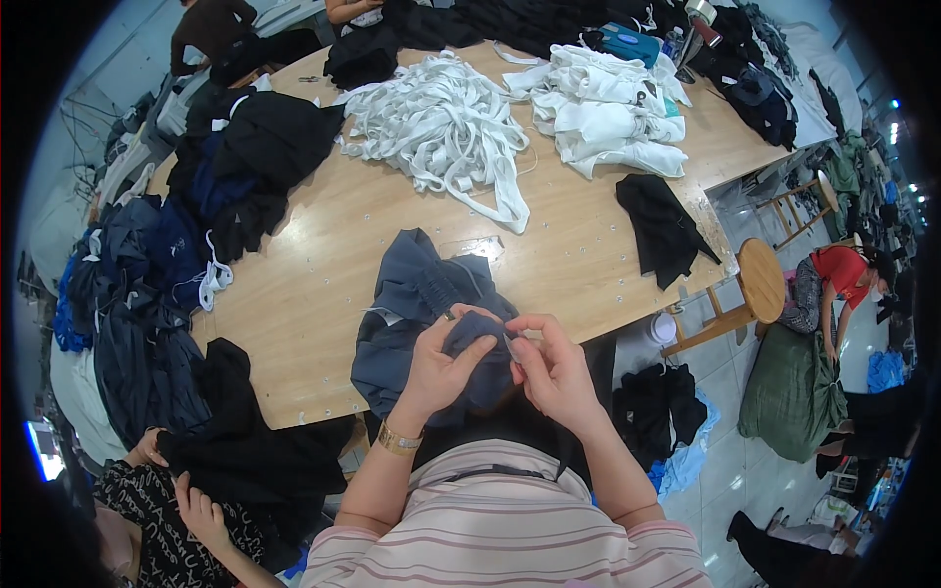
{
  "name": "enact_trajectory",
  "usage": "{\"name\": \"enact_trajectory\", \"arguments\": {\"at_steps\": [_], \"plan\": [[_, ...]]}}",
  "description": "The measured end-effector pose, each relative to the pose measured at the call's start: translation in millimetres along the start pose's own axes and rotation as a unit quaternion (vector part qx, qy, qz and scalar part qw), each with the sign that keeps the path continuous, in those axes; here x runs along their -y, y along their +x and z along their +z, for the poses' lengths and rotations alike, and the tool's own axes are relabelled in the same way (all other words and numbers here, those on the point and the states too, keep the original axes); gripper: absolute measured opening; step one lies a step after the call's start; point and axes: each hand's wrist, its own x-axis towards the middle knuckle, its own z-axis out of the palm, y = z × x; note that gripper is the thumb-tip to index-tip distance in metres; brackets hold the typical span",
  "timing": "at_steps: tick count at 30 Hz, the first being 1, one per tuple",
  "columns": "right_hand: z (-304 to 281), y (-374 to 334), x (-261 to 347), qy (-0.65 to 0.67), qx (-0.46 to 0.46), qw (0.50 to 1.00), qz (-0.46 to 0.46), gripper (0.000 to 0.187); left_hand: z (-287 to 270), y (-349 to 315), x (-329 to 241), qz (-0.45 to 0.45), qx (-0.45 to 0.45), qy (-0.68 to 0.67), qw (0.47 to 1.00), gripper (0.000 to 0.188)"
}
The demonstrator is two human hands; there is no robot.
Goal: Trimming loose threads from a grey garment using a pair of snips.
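A slate-blue garment (387, 348) with a gathered, elastic-looking band lies bunched at the table's near edge, in front of my body. My left hand (449, 361) is closed on a fold of it, thumb on top, and a ring shows on one finger. Close beside it, my right hand (551, 367) has thumb and forefinger pinched together at the edge of that fold. Something small and pale shows at those fingertips, too small to name. The garment's lower part hangs over the table edge towards my lap.
On the wooden table (328, 225) lie a heap of white elastic strips (436, 122), folded white garments (608, 113) and a black cloth piece (662, 230). Dark clothes (157, 265) pile up left. A co-worker's hand (201, 510) is at lower left. Right stands a wooden stool (760, 279).
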Motion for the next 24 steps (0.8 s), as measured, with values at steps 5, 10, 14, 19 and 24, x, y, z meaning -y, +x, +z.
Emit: {"name": "enact_trajectory", "arguments": {"at_steps": [5,10,14,19,24], "plan": [[0.0,-0.4,1.4,-0.02,-0.005,1.0,-0.004,0.017,0.5,-0.2,-1.3,-0.004,-0.003,0.003,1.0,0.012],[-0.3,-0.4,2.0,-0.044,-0.012,0.999,-0.013,0.016,-0.4,0.9,-0.4,0.018,-0.003,0.033,0.999,0.013],[-0.9,-0.8,4.6,-0.047,-0.011,0.999,-0.003,0.016,-0.9,0.7,0.6,0.027,-0.001,0.05,0.998,0.013],[-0.1,-1.2,6.1,-0.071,-0.019,0.997,-0.011,0.015,-0.8,0.9,-2.1,0.026,0.001,0.046,0.999,0.013],[2.0,-1.1,3.6,-0.103,-0.04,0.992,-0.058,0.016,-1.2,1.5,-1.7,0.033,-0.001,0.049,0.998,0.013]]}}
